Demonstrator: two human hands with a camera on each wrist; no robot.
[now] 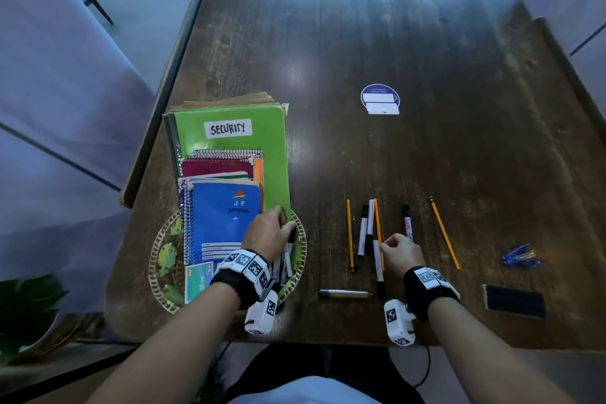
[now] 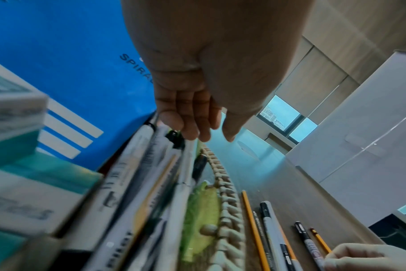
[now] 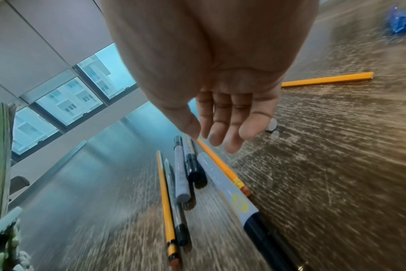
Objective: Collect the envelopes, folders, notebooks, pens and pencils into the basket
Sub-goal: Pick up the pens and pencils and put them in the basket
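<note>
**Both hands among the pens, basket half loaded**

From the head camera we see the round woven wicker basket (image 1: pixel 154 259) at the near left of the dark wooden table (image 1: pixel 426 75). It holds a stack: a green folder labelled SECURITY (image 1: pixel 229 128) leaning out over the far rim, a maroon spiral notebook (image 1: pixel 216 166) on it, and a blue spiral notebook marked JF SPIRAL (image 1: pixel 223 216) on top. Our left hand (image 1: pixel 267 233) is over the basket's right side, fingers curled down at the black cap of a white marker (image 1: pixel 288 256) lying in the basket; whether it grips the marker we cannot tell here. Our right hand (image 1: pixel 401 251) is at the loose cluster of pens and pencils (image 1: pixel 369 233) on the table right of the basket, thumb and forefinger close at an orange pencil. A separate yellow pencil (image 1: pixel 444 233) lies farther right, and a dark pen with a gold barrel (image 1: pixel 344 293) lies crosswise near the table edge. A blue stapler (image 1: pixel 521 256) and a black rectangular pad (image 1: pixel 515 301) sit at the far right.

From the left wrist we see the left hand's fingers (image 2: pixel 190 117) hanging loosely together, tips just above the pens lying along the basket's rim (image 2: pixel 223 183); they enclose nothing.

From the right wrist we see the fingers (image 3: pixel 232 117) relaxed and slightly spread above the cluster, holding nothing.
</note>
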